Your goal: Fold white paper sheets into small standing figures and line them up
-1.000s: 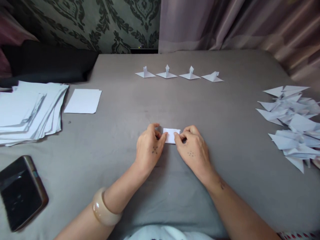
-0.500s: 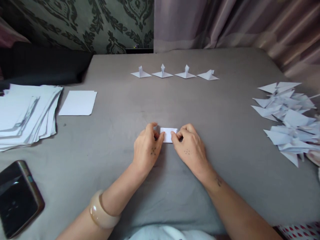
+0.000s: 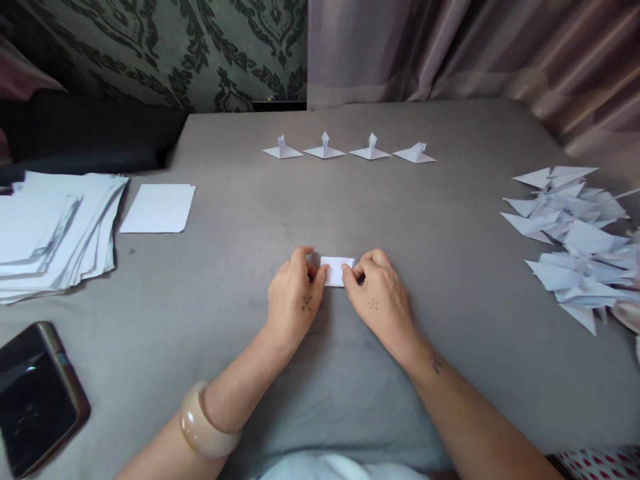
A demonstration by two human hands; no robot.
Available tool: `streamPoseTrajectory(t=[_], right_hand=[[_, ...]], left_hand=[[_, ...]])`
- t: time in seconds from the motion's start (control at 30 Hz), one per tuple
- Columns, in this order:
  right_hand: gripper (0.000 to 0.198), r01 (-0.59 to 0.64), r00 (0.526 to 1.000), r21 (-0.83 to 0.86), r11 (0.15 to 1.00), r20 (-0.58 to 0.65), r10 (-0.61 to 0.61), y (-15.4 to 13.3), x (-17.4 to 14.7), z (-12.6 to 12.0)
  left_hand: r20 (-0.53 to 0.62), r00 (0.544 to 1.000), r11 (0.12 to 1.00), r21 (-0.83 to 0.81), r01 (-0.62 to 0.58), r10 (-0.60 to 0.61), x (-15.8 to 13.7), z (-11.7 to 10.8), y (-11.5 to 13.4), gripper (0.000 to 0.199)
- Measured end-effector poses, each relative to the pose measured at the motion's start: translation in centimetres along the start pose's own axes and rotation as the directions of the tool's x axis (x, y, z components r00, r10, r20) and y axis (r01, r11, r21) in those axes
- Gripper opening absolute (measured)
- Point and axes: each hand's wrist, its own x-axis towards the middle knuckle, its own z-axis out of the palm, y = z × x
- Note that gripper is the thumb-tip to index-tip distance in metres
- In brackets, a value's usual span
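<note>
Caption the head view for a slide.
Left hand and right hand hold a small folded paper, four paper figures lined up beyond.

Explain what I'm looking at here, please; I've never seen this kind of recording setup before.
There is no machine here: these are a person's own bare hands. One camera, worn on the head, looks forward and down, so you see roughly what the person sees.

The left hand and right hand hold a small folded white paper between them, one thumb at each end.

On the grey cloth-covered surface, four origami birds stand in a row at the far side. A heap of folded paper pieces lies to the right. To the left are an uneven paper stack, some squarish white paper and a smartphone.
</note>
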Motion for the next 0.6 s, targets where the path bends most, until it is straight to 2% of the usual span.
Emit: streamPoseTrajectory(t=[0.23, 0.37, 0.43, 0.5, 0.6], right_hand=[[0.026, 0.016, 1.000, -0.006, 1.000, 0.002, -0.016, 0.2, 0.0, 0.2], [0.025, 0.026, 1.000, 0.031, 0.999, -0.016, -0.026, 0.5, 0.0, 0.2], [0.021, 0.023, 0.999, 0.059, 0.998, -0.034, -0.022, 0.7, 0.0, 0.2], [0.017, 0.028, 0.998, 0.081, 0.996, -0.050, -0.024, 0.8, -0.1, 0.1], [0.011, 0.112, 0.993, 0.133, 0.985, -0.036, -0.109, 1.0, 0.0, 0.3]], left_hand=[[0.018, 1.000, 1.000, 0.007, -0.015, 0.015, -0.1, 0.1, 0.0, 0.029], [0.002, 0.992, 0.988, 0.087, -0.127, 0.127, -0.1, 0.0, -0.2, 0.026], [0.011, 0.970, 0.962, 0.126, -0.243, 0.243, 0.0, 0.0, -0.3, 0.023], [0.058, 0.923, 0.910, 0.157, -0.384, 0.380, 0.3, 0.0, -0.3, 0.022], [0.115, 0.864, 0.843, 0.189, -0.503, 0.490, 0.5, -0.1, -0.4, 0.024]])
